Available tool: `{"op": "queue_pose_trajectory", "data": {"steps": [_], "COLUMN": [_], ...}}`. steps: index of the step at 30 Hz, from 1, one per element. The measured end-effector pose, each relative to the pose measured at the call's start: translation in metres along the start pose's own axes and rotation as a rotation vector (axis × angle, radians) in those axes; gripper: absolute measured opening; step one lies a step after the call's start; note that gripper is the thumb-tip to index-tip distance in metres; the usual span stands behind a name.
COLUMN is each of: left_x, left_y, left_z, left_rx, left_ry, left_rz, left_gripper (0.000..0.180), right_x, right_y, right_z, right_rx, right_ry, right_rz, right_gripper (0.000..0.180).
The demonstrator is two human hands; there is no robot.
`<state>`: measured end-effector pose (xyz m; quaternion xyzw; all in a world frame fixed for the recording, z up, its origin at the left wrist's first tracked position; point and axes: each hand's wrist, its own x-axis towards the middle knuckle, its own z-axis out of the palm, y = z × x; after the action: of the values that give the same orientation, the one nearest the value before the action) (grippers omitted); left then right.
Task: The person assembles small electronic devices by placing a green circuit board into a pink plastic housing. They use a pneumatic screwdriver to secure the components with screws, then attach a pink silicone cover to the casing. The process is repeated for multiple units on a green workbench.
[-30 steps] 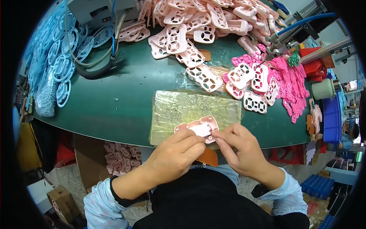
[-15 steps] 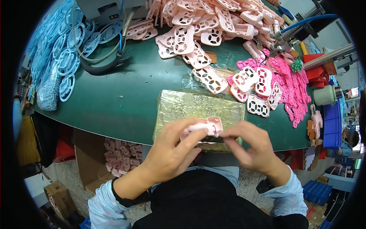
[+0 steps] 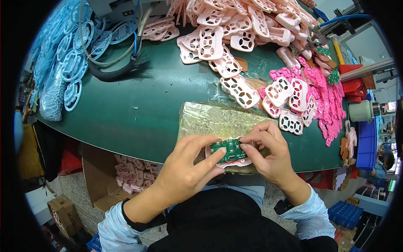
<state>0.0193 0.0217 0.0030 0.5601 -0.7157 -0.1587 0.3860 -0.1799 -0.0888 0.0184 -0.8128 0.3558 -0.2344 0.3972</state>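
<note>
A small green circuit board (image 3: 230, 148) lies face up in a light pink plastic shell (image 3: 240, 162), whose rim shows around it. My left hand (image 3: 187, 168) grips the shell from the left, its thumb resting on the board. From the right, my right hand (image 3: 270, 153) pinches the board's upper right corner between thumb and fingertips. A red wire runs along the board's lower edge. Beneath the hands is a block wrapped in yellowish clear film (image 3: 212, 115).
Pink button-hole covers (image 3: 240, 90) lie beyond the block, near a large pile of pink shells (image 3: 260, 23). Bright pink rubber keypads (image 3: 325, 109) hang at the right. Blue plastic frames (image 3: 75, 63) heap up at the left. A black bristle brush (image 3: 111, 75) and tiny screws lie on the green table (image 3: 126, 101).
The green board now shows in the shell, where half a second ago only pink plastic was visible. My right hand has moved up onto the board's corner. The whole view has shifted slightly.
</note>
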Motion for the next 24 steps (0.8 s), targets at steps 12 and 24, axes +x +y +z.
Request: {"op": "queue_pose_trajectory", "data": {"steps": [12,24], "left_x": [0.003,0.003], "left_y": [0.001,0.003], "left_z": [-0.005,-0.002], "left_rx": [0.035,-0.028], "left_ry": [-0.055,0.026], "left_rz": [0.019,-0.058], "left_gripper": [0.046,0.051], "right_x": [0.006,0.001], "right_y": [0.011,0.005], "right_z": [-0.016,-0.015], "right_rx": [-0.326,-0.373], "right_ry": [-0.084,-0.112], "right_rz": [-0.532,-0.535], "right_gripper": [0.032,0.027]}}
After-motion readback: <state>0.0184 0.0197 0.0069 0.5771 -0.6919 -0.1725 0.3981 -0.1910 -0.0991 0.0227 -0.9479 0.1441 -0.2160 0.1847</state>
